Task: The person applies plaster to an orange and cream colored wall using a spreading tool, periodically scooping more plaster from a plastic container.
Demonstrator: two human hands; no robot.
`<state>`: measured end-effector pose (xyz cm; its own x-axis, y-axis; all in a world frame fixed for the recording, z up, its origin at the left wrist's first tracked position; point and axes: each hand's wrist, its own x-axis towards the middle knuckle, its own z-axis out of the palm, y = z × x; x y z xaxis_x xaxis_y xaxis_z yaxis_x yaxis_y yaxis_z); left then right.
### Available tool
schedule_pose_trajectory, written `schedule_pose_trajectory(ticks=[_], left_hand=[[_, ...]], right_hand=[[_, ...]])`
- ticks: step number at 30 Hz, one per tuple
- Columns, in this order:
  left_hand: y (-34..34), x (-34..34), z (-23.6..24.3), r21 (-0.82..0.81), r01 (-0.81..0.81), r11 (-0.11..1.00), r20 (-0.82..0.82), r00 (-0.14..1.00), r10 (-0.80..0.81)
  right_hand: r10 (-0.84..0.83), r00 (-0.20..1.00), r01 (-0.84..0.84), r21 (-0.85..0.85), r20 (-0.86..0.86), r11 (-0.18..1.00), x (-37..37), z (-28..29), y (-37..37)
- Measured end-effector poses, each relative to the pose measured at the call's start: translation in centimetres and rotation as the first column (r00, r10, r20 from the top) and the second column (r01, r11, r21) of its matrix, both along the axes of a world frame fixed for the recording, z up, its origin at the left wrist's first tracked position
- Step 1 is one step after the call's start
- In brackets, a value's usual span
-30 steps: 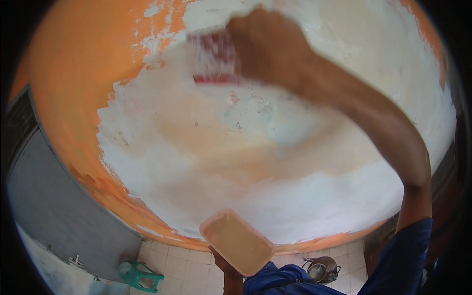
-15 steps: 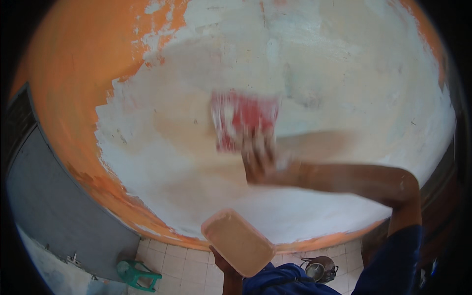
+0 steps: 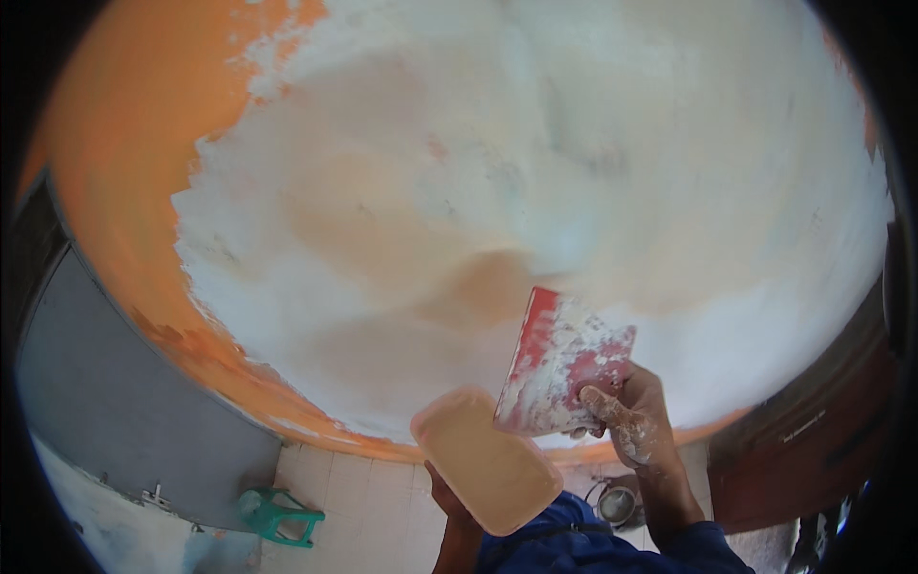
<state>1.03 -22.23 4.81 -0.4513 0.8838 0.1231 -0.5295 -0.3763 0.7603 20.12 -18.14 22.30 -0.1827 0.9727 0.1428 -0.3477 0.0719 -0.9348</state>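
My right hand (image 3: 631,416) grips a red plastering blade (image 3: 572,368), flat and four-sided, smeared with whitish paste. Thumb on its near face, the hand has dried paste over its skin. One lower corner of the blade is at the upper rim of a shallow rectangular tub (image 3: 492,469) filled with beige paste; whether they touch I cannot tell. My left hand (image 3: 448,497) holds that tub from its left side, its fingers partly hidden beneath. Ahead stands a wall (image 3: 402,220) coated in uneven white and beige paste, with orange paint around the patch.
A green plastic stool (image 3: 282,517) stands on the tiled floor (image 3: 373,507) at lower left. Near my right forearm sits a metal pot (image 3: 620,502) on the floor. A grey panel (image 3: 143,383) flanks the left side, and a dark reddish-brown piece (image 3: 803,450) the right.
My right hand has drawn the blade down and back from the wall to beside the tub, tilting it. The tub has shifted slightly right with my left hand.
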Motion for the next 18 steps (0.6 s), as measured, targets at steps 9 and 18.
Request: schedule_pose_trajectory(ticks=[9,18], left_hand=[[-1.5,1.4,-4.5,-0.134,0.07,0.989,-0.15,0.985,-0.09],[-2.2,2.4,-4.0,-0.096,0.355,0.93,0.253,0.912,-0.322]], right_hand=[[0.013,0.951,-0.116,-0.317,-0.308,0.941,2.9,-9.3,-2.3],[-0.42,0.898,0.299,-0.519,-0.132,0.801,4.6,-9.5,-4.3]])
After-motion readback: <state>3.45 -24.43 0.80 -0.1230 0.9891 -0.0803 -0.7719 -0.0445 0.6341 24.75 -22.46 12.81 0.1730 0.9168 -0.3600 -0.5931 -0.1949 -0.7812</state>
